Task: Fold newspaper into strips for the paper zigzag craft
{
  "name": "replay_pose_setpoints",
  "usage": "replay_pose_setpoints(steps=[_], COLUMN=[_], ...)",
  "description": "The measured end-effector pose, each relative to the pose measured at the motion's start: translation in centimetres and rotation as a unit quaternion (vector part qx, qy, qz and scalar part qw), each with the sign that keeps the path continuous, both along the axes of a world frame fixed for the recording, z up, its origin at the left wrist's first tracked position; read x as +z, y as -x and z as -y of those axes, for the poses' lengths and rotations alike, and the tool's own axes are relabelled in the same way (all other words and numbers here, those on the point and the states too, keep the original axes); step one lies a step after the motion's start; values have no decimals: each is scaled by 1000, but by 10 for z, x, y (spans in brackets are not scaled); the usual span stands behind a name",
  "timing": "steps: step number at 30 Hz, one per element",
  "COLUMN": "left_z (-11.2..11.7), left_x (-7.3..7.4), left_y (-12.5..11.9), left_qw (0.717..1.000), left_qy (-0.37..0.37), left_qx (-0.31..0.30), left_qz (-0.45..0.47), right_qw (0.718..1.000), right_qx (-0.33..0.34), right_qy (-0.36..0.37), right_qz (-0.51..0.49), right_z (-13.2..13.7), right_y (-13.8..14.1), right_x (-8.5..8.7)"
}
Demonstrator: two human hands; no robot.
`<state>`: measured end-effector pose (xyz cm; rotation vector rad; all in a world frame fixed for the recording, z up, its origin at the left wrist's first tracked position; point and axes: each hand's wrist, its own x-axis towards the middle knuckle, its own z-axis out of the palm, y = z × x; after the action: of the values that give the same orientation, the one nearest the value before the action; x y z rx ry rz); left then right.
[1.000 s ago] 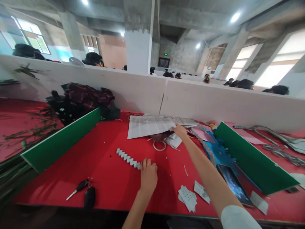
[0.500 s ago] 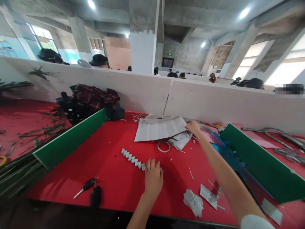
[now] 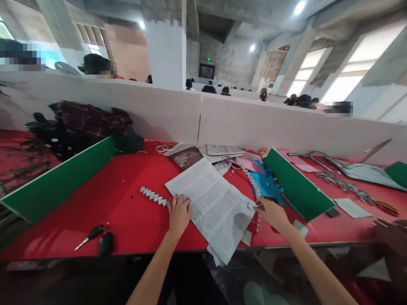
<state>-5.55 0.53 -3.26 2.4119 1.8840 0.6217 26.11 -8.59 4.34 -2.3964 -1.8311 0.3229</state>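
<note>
My left hand [image 3: 179, 214] lies on the red tabletop with fingers slightly spread, resting over the near end of a zigzag chain of folded paper [image 3: 152, 195]. Its fingertips are at the left edge of a printed newspaper sheet [image 3: 211, 203]. My right hand [image 3: 270, 212] pinches that sheet's right corner between thumb and fingers. The sheet lies slantwise between both hands, its lower end hanging past the table's front edge and covering part of the paper pieces [image 3: 246, 238] beneath. A second, longer paper chain [image 3: 251, 180] runs behind my right hand, partly hidden by it.
Green dividers stand left [image 3: 63, 178] and right [image 3: 299, 182]; a white partition [image 3: 152, 110] runs behind. A key and black fob [image 3: 106, 242] lie front left. More newspapers [image 3: 187, 156] and a blue item [image 3: 265, 184] are at the back. Another person's hand [image 3: 391, 231] is far right.
My right hand has drawn the newspaper sheet from the back of the table toward me, over the cut paper pieces. My left hand stays at the chain's end. The view has turned right.
</note>
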Motion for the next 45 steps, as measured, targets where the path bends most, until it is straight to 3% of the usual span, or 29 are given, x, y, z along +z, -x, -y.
replay_pose_setpoints(steps=[6, 13, 17, 21, 24, 26, 28, 30, 31, 33, 36, 40, 45], left_z=[-1, 3, 6, 6, 7, 11, 19, 29, 34, 42, 49, 51, 48], left_x=[-2, 2, -6, -8, 5, 22, 43, 63, 73, 85, 90, 83, 87], left_y=[-1, 1, 15, 34, 35, 27, 14, 3, 1, 1, 13, 36, 54], left_qw=[1000, 999, 998, 994, 991, 988, 966, 920, 911, 928, 951, 937, 933], left_qy=[6, 12, -6, -15, -42, -40, 32, 154, 184, 184, 167, 193, 210], left_qx=[7, 0, 13, 99, 121, 68, -14, -82, -95, -80, -49, -55, -30], left_qz=[-29, -47, -61, -48, 31, 133, 258, 350, 358, 314, 258, 286, 292], right_qw=[995, 997, 993, 933, 890, 877, 878, 889, 891, 890, 880, 866, 909], right_qx=[14, 6, -19, -48, -47, -13, 46, 126, 166, 216, 249, 236, 81], right_qy=[-12, -23, -96, -232, -280, -295, -296, -287, -275, -248, -223, -231, -232], right_qz=[99, 69, -65, -270, -357, -379, -373, -335, -320, -317, -338, -377, -336], right_z=[-30, -33, -29, -23, -12, -1, 12, 24, 30, 39, 50, 50, 23], right_y=[-3, -18, -35, -36, -9, 25, 68, 112, 132, 164, 189, 180, 110], right_x=[-38, -42, -45, -38, -19, -6, 2, 3, 1, -4, -9, -5, -7])
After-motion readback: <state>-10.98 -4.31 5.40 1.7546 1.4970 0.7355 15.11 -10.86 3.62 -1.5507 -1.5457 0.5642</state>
